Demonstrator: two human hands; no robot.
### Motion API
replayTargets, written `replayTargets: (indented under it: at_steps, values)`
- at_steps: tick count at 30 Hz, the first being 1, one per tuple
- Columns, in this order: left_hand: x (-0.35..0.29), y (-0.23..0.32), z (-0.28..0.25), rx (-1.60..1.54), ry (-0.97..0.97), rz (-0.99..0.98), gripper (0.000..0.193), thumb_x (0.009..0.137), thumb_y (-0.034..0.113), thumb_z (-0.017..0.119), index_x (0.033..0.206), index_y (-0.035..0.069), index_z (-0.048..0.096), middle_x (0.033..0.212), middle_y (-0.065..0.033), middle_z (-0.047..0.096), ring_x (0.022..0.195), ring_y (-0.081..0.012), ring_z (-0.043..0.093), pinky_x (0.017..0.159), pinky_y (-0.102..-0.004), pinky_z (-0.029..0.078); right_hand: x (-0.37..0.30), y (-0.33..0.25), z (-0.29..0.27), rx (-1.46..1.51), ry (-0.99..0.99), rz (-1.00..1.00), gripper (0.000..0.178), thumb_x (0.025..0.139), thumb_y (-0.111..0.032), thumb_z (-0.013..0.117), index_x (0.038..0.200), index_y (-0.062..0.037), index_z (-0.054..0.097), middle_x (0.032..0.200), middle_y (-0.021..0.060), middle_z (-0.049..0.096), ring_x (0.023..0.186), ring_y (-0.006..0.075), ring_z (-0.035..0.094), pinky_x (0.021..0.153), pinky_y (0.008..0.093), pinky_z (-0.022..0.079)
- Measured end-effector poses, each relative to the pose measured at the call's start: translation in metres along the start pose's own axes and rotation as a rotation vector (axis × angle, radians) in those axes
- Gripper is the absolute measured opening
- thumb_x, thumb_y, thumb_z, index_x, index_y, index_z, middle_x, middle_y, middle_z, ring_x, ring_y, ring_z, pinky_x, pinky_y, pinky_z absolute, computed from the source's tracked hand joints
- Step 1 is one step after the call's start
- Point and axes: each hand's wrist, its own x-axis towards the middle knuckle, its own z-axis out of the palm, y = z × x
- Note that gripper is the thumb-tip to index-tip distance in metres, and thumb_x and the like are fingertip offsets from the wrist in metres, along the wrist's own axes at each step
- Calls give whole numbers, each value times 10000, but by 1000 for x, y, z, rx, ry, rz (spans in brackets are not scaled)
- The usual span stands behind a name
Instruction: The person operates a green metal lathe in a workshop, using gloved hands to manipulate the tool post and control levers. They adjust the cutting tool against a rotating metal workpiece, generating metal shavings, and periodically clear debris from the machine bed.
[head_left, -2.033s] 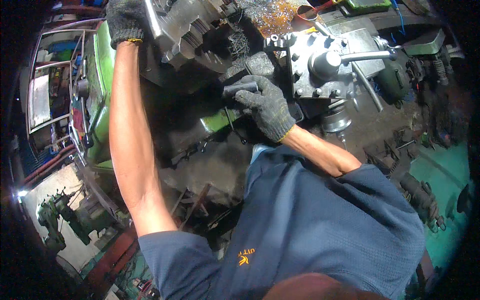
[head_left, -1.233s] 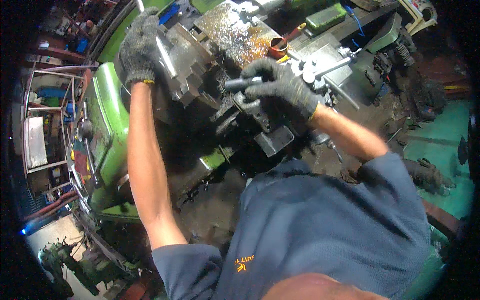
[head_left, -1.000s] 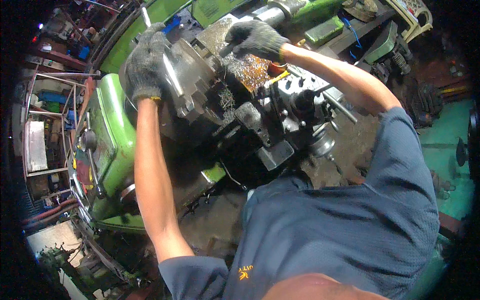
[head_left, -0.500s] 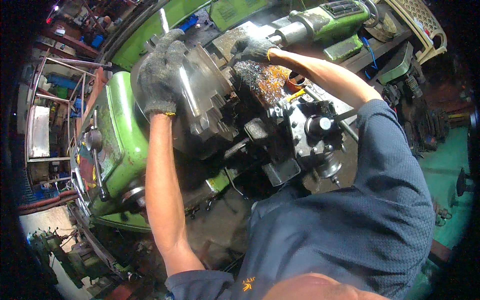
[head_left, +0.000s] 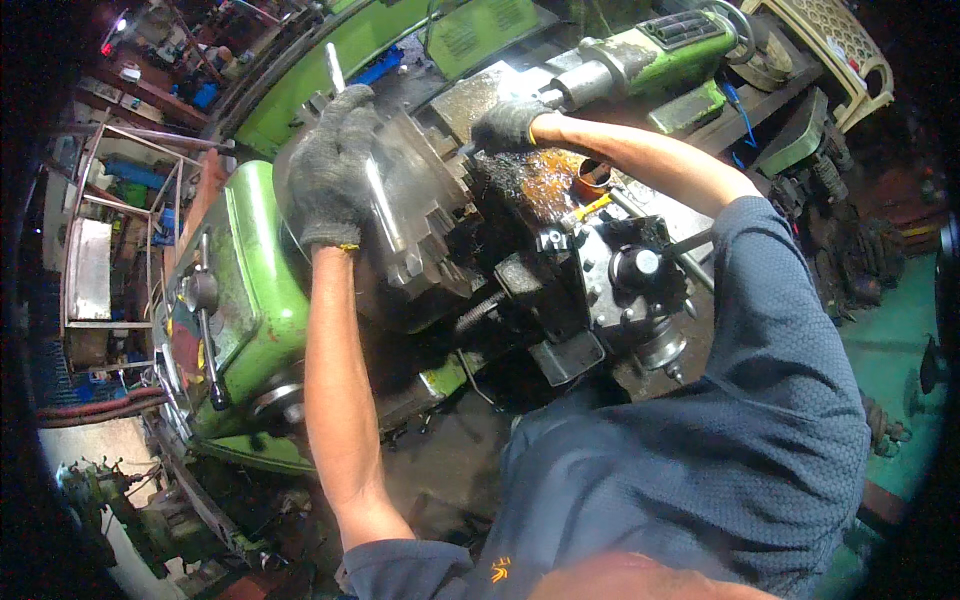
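Observation:
My left hand [head_left: 340,170], in a dark grey knitted glove, lies with its fingers stretched over the large steel chuck [head_left: 410,195] of a green lathe. Just beyond its fingertips a bright metal bar [head_left: 334,66] sticks up. My right hand [head_left: 506,126], gloved alike, is at the chuck's front face, beside a stepped jaw [head_left: 437,232]. Its fingers are curled in, and whatever they hold is hidden by the glove. Below that hand lies a heap of wet, brownish metal chips [head_left: 548,180].
The tool post [head_left: 636,270] stands right of the chuck, with a brown cup [head_left: 592,175] and a yellow-handled tool [head_left: 590,208] nearby. Behind is the green tailstock [head_left: 680,55]. Left is the green headstock [head_left: 262,260] with a lever [head_left: 208,340]. A beige plastic chair [head_left: 838,50] stands far right.
My right hand has come slightly nearer to me and its fingers are drawn in more. My left hand stays on the chuck. The whole view has shifted a little.

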Motion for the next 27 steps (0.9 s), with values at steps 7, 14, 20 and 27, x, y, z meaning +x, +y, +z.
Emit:
replayTargets:
  at_steps: [7, 14, 20, 27]
  values:
    - [-2, -12, -2, 155, -8, 71, 375, 1031, 329, 515, 1310, 119, 650, 753, -47, 726, 670, -98, 624, 647, -282, 500, 3, -8, 5, 30, 86, -46, 342, 822, -331, 675, 1104, -147, 736, 999, 172, 741, 916, 410, 706, 760, 501, 551]
    - [-2, 2, -4, 129, 19, 127, 377, 1012, 244, 561, 1331, 52, 620, 1051, -139, 734, 903, -188, 676, 852, -330, 505, 2, 5, 20, 176, 114, -129, 373, 821, -356, 730, 1141, -165, 708, 1124, 138, 723, 1007, 385, 687, 834, 492, 535]
    - [-6, -11, -2, 31, 79, 16, 426, 998, 230, 606, 1357, 1, 583, 1264, -172, 672, 1028, -218, 662, 918, -335, 498, 3, -4, 10, 100, 49, 1, 366, 812, -294, 728, 1156, -172, 719, 1114, 137, 729, 1004, 386, 688, 840, 499, 533]
    - [13, 1, -2, -35, 43, -60, 415, 965, 283, 633, 1265, -4, 640, 1081, -169, 711, 904, -260, 679, 854, -361, 523, 10, 3, 20, 171, 90, -99, 389, 842, -309, 701, 1208, -175, 704, 1119, 139, 726, 1017, 357, 687, 862, 463, 533]
